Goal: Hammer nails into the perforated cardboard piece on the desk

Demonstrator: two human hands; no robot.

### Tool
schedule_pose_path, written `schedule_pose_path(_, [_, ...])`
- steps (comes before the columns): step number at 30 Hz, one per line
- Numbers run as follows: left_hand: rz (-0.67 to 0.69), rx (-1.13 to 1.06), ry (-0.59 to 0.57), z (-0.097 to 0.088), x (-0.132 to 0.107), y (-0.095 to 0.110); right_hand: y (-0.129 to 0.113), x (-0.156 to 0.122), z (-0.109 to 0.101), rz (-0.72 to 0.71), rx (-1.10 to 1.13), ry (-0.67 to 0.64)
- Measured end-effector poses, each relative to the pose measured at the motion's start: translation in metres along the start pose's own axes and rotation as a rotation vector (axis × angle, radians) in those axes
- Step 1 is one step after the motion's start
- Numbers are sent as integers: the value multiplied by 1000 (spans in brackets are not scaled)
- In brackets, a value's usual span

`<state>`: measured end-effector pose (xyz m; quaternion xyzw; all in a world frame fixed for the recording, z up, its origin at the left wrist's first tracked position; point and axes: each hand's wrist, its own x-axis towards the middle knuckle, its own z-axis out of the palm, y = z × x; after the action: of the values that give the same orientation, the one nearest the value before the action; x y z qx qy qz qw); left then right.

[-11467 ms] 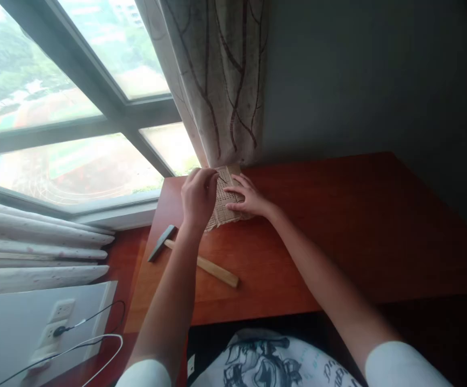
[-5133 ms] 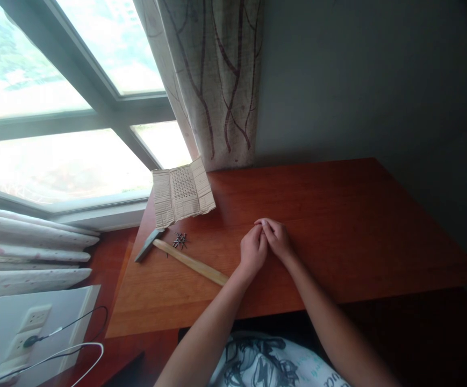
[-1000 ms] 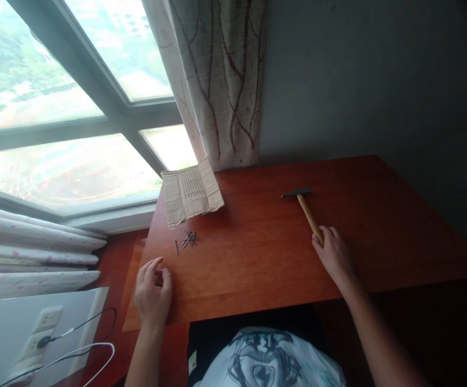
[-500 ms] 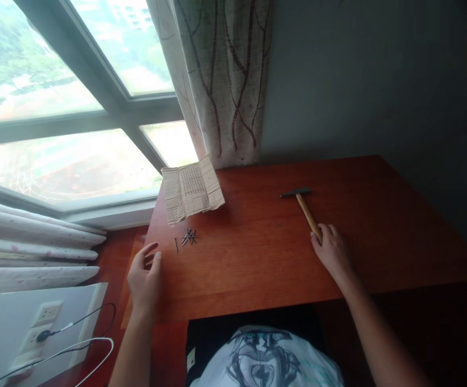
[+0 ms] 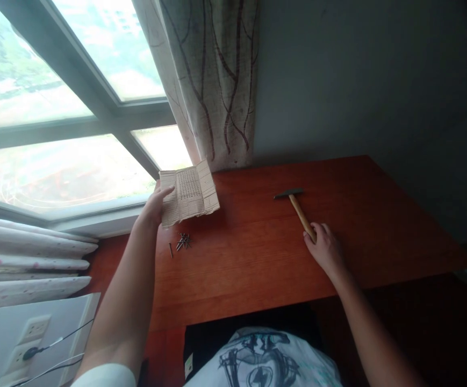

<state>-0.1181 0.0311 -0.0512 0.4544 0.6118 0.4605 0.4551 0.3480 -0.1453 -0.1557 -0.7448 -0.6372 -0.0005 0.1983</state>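
Observation:
My left hand (image 5: 155,207) is closed on the left edge of a creased piece of cardboard (image 5: 189,188), thumb on top and the other fingers hidden beneath. Rows of small holes mark the cardboard's middle. Just in front of it lies a small pile of nails (image 5: 184,241), with a single nail (image 5: 171,250) apart to the left. To the right, my right hand (image 5: 325,244) is wrapped round the end of the wooden handle of a hammer (image 5: 301,214). The hammer's dark metal head points away from me, low over or on the table; I cannot tell which.
The reddish wooden table (image 5: 241,274) reaches to the grey wall. A window (image 5: 48,177) and a patterned curtain (image 5: 221,80) stand at the back left. At lower left, a wall socket (image 5: 27,352) has cables plugged in.
My left hand has moved forward from the table's left front and taken hold of the cardboard's left edge. My right hand keeps its grip on the hammer. The view has shifted slightly.

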Motion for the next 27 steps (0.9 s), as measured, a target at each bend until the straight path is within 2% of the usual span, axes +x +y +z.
schedule_pose_path(3, [-126, -36, -45, 3, 1, -1, -2, 6, -5, 11, 5, -12])
schedule_pose_path(6, [-187, -76, -40, 10, -4, -3, -14, 16, -12, -15, 50, 57])
schedule_pose_path(8, [-208, -103, -29, 21, -12, -5, -29, 24, -18, -63, 170, 103])
schedule_pose_path(10, [-220, -127, -28, 37, -25, -8, -49, 30, -23, -79, 376, 89])
schedule_pose_path(12, [-217, -155, -28, 57, -41, -12, -69, 35, -27, -43, 623, 8])
schedule_pose_path(16, [-235, -290, -130, 97, -79, -14, -100, 45, -34, 133, 1134, -280])
schedule_pose_path(18, [-249, -334, -165, 112, -95, -14, -108, 50, -35, 197, 1275, -361])
schedule_pose_path(22, [-254, -381, -196, 127, -115, -15, -110, 54, -31, 205, 1315, -394])
schedule_pose_path(27, [-211, -426, -198, 123, -127, -21, -109, 42, -25, 213, 1277, -336])
